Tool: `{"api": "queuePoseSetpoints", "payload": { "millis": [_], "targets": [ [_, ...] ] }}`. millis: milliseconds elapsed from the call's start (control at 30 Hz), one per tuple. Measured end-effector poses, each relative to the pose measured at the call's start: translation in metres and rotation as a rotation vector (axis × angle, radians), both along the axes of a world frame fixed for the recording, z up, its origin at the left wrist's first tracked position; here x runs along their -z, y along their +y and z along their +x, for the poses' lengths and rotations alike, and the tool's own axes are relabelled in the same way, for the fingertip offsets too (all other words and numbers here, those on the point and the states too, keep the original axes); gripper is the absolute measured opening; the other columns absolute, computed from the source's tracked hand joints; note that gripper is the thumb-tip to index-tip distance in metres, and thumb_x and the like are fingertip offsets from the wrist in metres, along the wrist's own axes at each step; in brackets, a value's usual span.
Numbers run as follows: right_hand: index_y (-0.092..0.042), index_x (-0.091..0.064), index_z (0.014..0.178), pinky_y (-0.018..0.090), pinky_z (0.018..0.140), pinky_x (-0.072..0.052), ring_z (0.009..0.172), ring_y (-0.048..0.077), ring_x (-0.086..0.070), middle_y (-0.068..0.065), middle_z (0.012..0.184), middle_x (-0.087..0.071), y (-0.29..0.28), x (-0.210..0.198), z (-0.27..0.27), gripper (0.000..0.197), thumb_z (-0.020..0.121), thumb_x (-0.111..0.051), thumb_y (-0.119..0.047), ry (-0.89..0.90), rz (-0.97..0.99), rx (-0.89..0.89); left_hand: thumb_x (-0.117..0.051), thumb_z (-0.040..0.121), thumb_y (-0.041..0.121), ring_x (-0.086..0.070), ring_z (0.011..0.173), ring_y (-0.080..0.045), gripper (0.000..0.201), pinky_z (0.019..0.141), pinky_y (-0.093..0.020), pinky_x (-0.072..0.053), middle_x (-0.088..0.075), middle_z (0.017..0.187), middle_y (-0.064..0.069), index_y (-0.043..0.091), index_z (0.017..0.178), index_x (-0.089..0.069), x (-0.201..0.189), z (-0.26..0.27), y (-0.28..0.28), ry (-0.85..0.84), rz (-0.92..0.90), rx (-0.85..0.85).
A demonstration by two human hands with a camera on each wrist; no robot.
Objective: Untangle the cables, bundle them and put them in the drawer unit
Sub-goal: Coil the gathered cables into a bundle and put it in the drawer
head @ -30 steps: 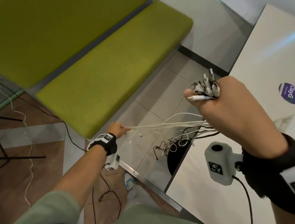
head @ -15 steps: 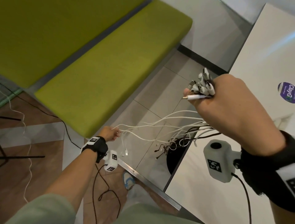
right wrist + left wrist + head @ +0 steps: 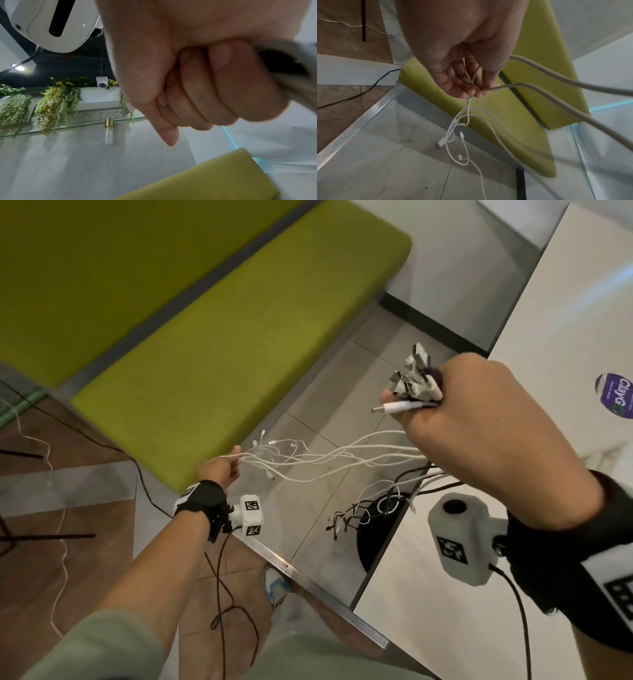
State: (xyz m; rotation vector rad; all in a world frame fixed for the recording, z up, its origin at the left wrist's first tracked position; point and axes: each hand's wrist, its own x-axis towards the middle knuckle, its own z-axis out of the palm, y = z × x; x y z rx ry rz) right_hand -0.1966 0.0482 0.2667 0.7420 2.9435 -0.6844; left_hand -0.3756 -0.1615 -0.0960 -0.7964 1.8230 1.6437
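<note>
My right hand [image 3: 455, 409] is raised beside the white table and clenched in a fist [image 3: 202, 86] round a bunch of cables, whose USB plugs [image 3: 411, 378] stick out above my fist. Several white cables [image 3: 329, 460] sag from it across to my left hand [image 3: 222, 470], low by the green bench. There my fingertips [image 3: 467, 90] pinch the white strands, and their small plugs [image 3: 460, 135] dangle loose below. Thin black cables [image 3: 346, 515] hang from under my right fist. No drawer unit is in view.
A green cushioned bench [image 3: 219, 337] runs along the left. The white table [image 3: 561, 344] with a purple sticker [image 3: 616, 402] is on the right, its black round base [image 3: 373, 539] on the tiled floor. A metal floor strip [image 3: 308, 577] and stray floor cables [image 3: 58, 508] lie nearby.
My left hand has slid along the white cables and let them go slack; they were taut a second ago and their loose ends now swing free. My right fist stays raised.
</note>
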Motion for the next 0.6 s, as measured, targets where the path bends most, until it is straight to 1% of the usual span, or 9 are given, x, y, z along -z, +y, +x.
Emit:
{"api": "queuePoseSetpoints", "payload": {
  "millis": [100,200,267,333,367,400,467,500,600],
  "targets": [
    [-0.008,-0.041,0.056,0.034,0.047,-0.032,0.050,0.027,-0.035,0.008,0.049,-0.036,0.001,0.001,0.000,0.042,0.090,-0.057,-0.027,0.009,-0.002,-0.005,-0.071,0.078,-0.011,-0.054,0.056,-0.009,0.024,0.050,-0.013,-0.045,-0.069,0.076,-0.016,0.011,0.075,-0.064,0.000,0.001,0.004,0.063,-0.003,0.073],
    [-0.004,-0.046,0.060,0.034,0.048,-0.036,0.053,0.030,-0.038,0.010,0.051,-0.040,0.003,0.004,0.002,0.040,0.090,-0.057,-0.028,-0.001,-0.004,0.003,-0.071,0.068,-0.022,-0.061,0.079,-0.021,0.037,0.076,-0.026,-0.055,-0.066,0.086,-0.010,0.012,0.079,-0.061,0.000,0.002,0.005,0.130,-0.067,0.143],
    [-0.001,-0.048,0.064,0.038,0.049,-0.037,0.055,0.030,-0.036,0.013,0.053,-0.042,0.006,0.004,0.003,0.039,0.090,-0.054,-0.030,-0.007,-0.007,0.016,-0.077,0.064,-0.017,-0.057,0.092,-0.023,0.043,0.087,-0.035,-0.050,-0.063,0.098,-0.008,0.013,0.090,-0.061,0.000,0.001,0.002,0.179,-0.211,0.285],
    [-0.002,-0.045,0.063,0.037,0.047,-0.030,0.054,0.030,-0.033,0.012,0.053,-0.039,0.009,0.001,0.004,0.037,0.087,-0.050,-0.030,-0.006,-0.002,0.033,-0.083,0.064,-0.009,-0.053,0.110,-0.025,0.064,0.100,-0.039,-0.042,-0.057,0.117,-0.010,0.009,0.118,-0.055,0.003,0.001,-0.005,0.148,-0.336,0.453],
    [-0.004,-0.044,0.062,0.035,0.046,-0.028,0.054,0.031,-0.036,0.011,0.052,-0.039,0.011,-0.001,0.005,0.037,0.087,-0.051,-0.031,-0.001,0.007,0.048,-0.084,0.066,-0.004,-0.051,0.120,-0.029,0.070,0.105,-0.041,-0.039,-0.054,0.127,-0.014,0.005,0.127,-0.050,0.008,0.002,-0.011,0.118,-0.371,0.510],
    [-0.005,-0.044,0.060,0.033,0.045,-0.027,0.054,0.033,-0.039,0.010,0.052,-0.040,0.013,-0.004,0.005,0.039,0.087,-0.053,-0.032,0.008,0.015,0.064,-0.082,0.073,0.003,-0.050,0.124,-0.033,0.065,0.107,-0.042,-0.038,-0.054,0.133,-0.016,0.002,0.130,-0.049,0.012,0.003,-0.017,0.095,-0.403,0.552],
    [-0.007,-0.043,0.057,0.031,0.045,-0.026,0.054,0.033,-0.041,0.009,0.052,-0.041,0.016,-0.008,0.004,0.041,0.088,-0.056,-0.032,0.031,0.017,0.086,-0.067,0.091,0.020,-0.059,0.109,-0.033,0.039,0.098,-0.041,-0.045,-0.062,0.122,-0.019,-0.002,0.122,-0.059,0.018,0.008,-0.029,0.075,-0.441,0.545],
    [-0.007,-0.042,0.057,0.032,0.045,-0.026,0.054,0.032,-0.040,0.009,0.051,-0.040,0.016,-0.008,0.004,0.042,0.088,-0.056,-0.031,0.038,0.013,0.087,-0.058,0.096,0.027,-0.062,0.097,-0.031,0.037,0.090,-0.040,-0.049,-0.065,0.111,-0.018,-0.003,0.118,-0.061,0.022,0.010,-0.034,0.083,-0.421,0.497],
    [-0.005,-0.043,0.060,0.034,0.047,-0.029,0.054,0.032,-0.037,0.010,0.052,-0.040,0.012,-0.001,0.001,0.041,0.089,-0.056,-0.031,0.038,-0.010,0.057,-0.058,0.097,0.025,-0.064,0.080,-0.021,0.032,0.067,-0.030,-0.049,-0.065,0.106,-0.017,-0.001,0.115,-0.060,0.014,0.016,-0.021,0.103,-0.268,0.451]
  ]
}}
